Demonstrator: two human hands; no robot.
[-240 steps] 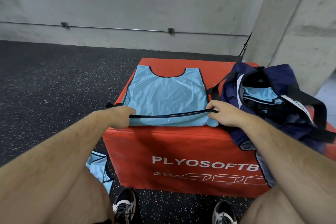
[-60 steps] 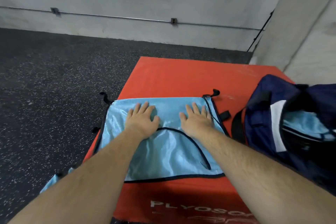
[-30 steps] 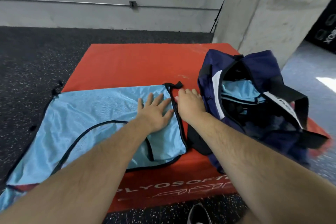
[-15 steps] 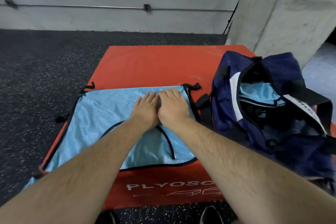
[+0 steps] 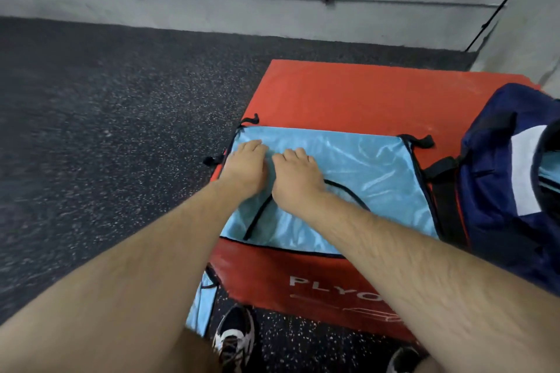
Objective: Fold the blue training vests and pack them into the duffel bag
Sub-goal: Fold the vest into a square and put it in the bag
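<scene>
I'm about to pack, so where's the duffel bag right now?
In the head view, the duffel bag sits at the right edge, on the red plyo box, just right of the folded blue vest.

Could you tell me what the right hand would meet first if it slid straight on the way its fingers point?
The right hand rests on the folded light blue mesh vest. Ahead lie the vest's far edge, then the bare red padded box top; the way looks free.
</scene>
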